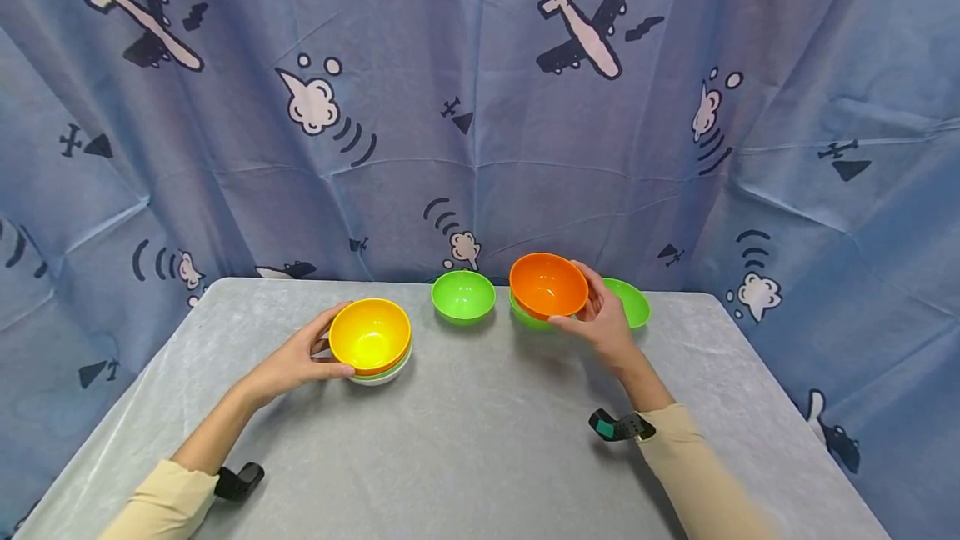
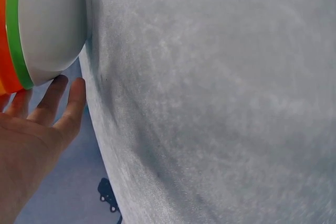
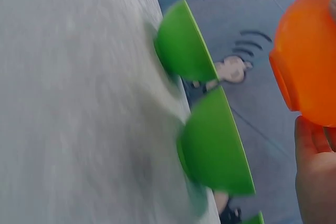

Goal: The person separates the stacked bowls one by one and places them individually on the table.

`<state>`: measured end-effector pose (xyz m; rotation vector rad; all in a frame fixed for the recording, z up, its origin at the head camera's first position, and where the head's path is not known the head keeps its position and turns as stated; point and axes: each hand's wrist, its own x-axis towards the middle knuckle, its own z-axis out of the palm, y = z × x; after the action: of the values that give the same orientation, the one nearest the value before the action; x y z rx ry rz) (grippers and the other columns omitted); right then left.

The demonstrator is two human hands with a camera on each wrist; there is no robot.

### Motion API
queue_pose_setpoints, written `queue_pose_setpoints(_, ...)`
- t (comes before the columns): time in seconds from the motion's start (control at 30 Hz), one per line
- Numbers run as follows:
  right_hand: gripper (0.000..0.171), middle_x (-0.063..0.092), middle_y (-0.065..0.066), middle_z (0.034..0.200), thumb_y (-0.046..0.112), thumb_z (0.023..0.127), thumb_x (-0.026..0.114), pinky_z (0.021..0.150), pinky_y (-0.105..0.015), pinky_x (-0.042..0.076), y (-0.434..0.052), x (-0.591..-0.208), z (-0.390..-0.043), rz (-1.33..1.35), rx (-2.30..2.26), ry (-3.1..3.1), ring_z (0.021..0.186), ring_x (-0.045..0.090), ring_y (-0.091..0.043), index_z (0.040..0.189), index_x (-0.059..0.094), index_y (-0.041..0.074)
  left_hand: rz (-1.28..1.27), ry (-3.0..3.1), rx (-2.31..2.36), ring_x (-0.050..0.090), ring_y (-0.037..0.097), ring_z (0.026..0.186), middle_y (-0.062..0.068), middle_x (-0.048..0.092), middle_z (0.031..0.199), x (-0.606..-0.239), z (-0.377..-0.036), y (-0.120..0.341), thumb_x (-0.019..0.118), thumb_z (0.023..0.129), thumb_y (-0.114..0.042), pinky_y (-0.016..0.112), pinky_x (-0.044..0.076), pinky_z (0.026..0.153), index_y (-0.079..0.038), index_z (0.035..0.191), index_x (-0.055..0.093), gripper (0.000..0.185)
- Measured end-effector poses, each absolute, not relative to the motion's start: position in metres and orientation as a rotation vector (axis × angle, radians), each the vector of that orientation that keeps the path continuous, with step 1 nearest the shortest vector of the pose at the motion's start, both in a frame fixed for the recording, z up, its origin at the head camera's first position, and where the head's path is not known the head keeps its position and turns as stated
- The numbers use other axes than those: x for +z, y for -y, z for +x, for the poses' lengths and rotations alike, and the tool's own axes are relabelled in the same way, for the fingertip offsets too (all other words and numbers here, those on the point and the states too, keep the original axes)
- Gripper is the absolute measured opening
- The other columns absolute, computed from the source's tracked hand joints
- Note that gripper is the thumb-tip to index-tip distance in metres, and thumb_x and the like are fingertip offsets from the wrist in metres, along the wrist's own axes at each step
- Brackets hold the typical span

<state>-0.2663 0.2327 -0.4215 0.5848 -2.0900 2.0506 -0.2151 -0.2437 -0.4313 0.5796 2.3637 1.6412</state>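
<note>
Your left hand (image 1: 294, 361) is at the left of the table (image 1: 450, 457), curled round a stack of nested bowls: the thumb lies along the near side, the other fingers reach round the far side, clamped on the stack. A yellow bowl (image 1: 371, 333) is uppermost, mouth upward; beneath it, in descending order, are an orange layer (image 2: 6, 51), a green layer (image 2: 17, 35) and a white bowl (image 2: 52, 24), which forms the base. In the left wrist view, the fingers are spread slightly apart, with two fingertips next to the white bowl; you cannot tell whether these two touch it. Your right hand (image 1: 611, 330) holds an orange bowl (image 1: 549, 286) clear of the table, thumb on the near side and fingers on the far side, clamped on its wall. The orange bowl is tilted, its mouth visible to the head camera. Three green bowls stand in a row near the far edge of the table: the left green bowl (image 1: 463, 297) in full view, the middle green bowl (image 1: 527, 319) partly hidden behind the orange bowl, and the right green bowl (image 1: 633, 304) partly covered by your right hand. The right wrist view shows the orange bowl apart from the green bowls. A blue curtain (image 1: 420, 65) printed with aeroplanes hangs behind the table.
</note>
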Motion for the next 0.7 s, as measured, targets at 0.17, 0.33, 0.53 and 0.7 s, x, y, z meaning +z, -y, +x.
queue_pose_setpoints(0.17, 0.084, 0.042, -0.019, 0.148, -0.014, 0.083, 0.077, 0.102, -0.021, 0.043, -0.269, -0.419, -0.261, 0.504, 1.966, 2.107, 0.129, 0.046, -0.02, 0.155, 0.034, -0.002, 0.592, -2.367, 1.639, 0.034, 0.048, 0.14, 0.022, 0.021, 0.162, -0.432, -0.215, 0.243, 0.081, 0.089, -0.012, 0.043, 0.046, 0.103, -0.008, 0.162, 0.019, 0.096)
queue_pose_setpoints(0.33, 0.084, 0.041, -0.017, 0.149, -0.005, 0.086, 0.079, 0.1, -0.016, 0.041, -0.309, -0.415, -0.251, 0.342, 1.867, 2.141, 0.13, 0.044, -0.017, 0.157, 0.033, 0.002, 0.599, -2.375, 1.636, 0.035, 0.048, 0.14, 0.022, 0.021, 0.162, -0.431, -0.214, 0.244, 0.081, 0.09, -0.012, 0.043, 0.047, 0.103, -0.007, 0.162, 0.019, 0.095)
queue_pose_setpoints(0.53, 0.078, 0.047, -0.01, 0.144, -0.009, 0.086, 0.076, 0.097, -0.013, 0.043, -0.357, -0.421, -0.244, 0.171, 1.914, 1.969, 0.127, 0.046, -0.017, 0.153, 0.041, 0.007, 0.599, -2.374, 1.634, 0.035, 0.048, 0.14, 0.022, 0.021, 0.162, -0.43, -0.214, 0.243, 0.081, 0.09, -0.012, 0.045, 0.046, 0.104, -0.007, 0.162, 0.019, 0.095)
queue_pose_setpoints(0.7, 0.081, 0.043, -0.01, 0.149, -0.004, 0.086, 0.079, 0.098, -0.012, 0.04, -0.386, -0.43, -0.241, -0.069, 1.915, 1.909, 0.131, 0.042, -0.016, 0.156, 0.039, 0.011, 0.599, -2.376, 1.628, 0.035, 0.049, 0.139, 0.023, 0.021, 0.162, -0.429, -0.213, 0.243, 0.08, 0.09, -0.012, 0.048, 0.045, 0.104, -0.006, 0.162, 0.019, 0.095)
